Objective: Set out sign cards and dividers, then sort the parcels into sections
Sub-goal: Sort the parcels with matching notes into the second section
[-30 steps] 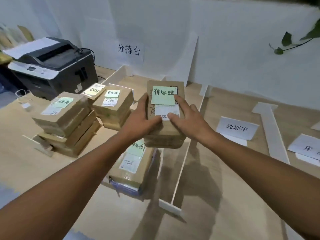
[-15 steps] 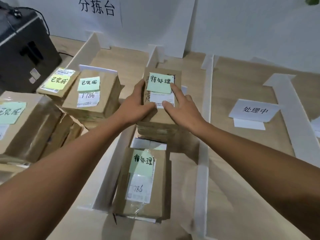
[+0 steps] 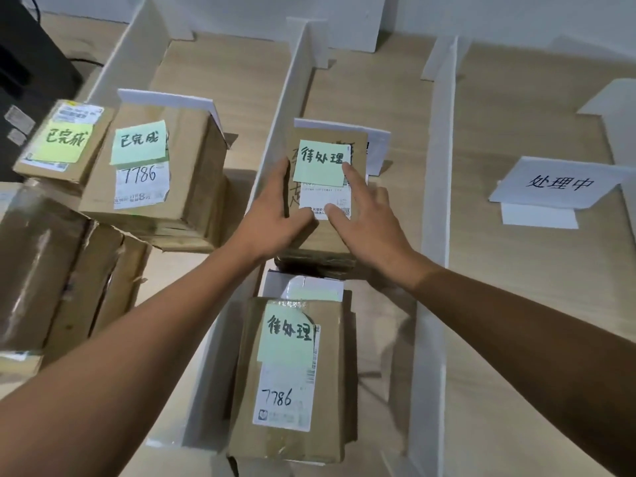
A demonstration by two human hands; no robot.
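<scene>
Between the left divider and the right divider is the parcel, a brown carton with a green note stuck on its top. Its long axis runs away from the person, parallel to both dividers. It rides on more brown cartons, and whether that pile already rests on the counter I cannot tell. The left hand clasps its left edge, thumb on the top face and fingers down the side. The right hand grips the right edge, thumb and forefinger laid on the label, the rest wrapped over the side. So the parcel lies straight ahead, squeezed between the two hands, neither one nearer.

A white card stands just behind it, and a second parcel lies just beside its near end. Letting go looks tighter on the left, where the divider stands close against the hand; the right side has more room. Past the left divider is a stack of noted cartons; past the right, a lettered sign card stands alone
</scene>
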